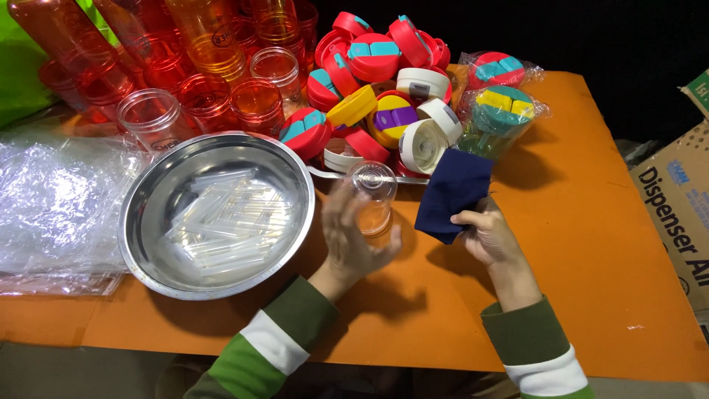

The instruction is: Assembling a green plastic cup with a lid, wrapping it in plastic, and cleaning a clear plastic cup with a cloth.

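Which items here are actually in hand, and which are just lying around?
In use: clear bottle in left hand; dark blue cloth in right hand.

Lying about: steel bowl of clear tubes, red bottles, coloured lids, plastic sheet, cardboard box.

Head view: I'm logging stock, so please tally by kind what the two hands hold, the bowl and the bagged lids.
Clear plastic bottle in the left hand: 1
Dark blue cloth in the right hand: 1
Round steel bowl of clear tubes: 1
Lids wrapped in clear bags: 2
Total: 5
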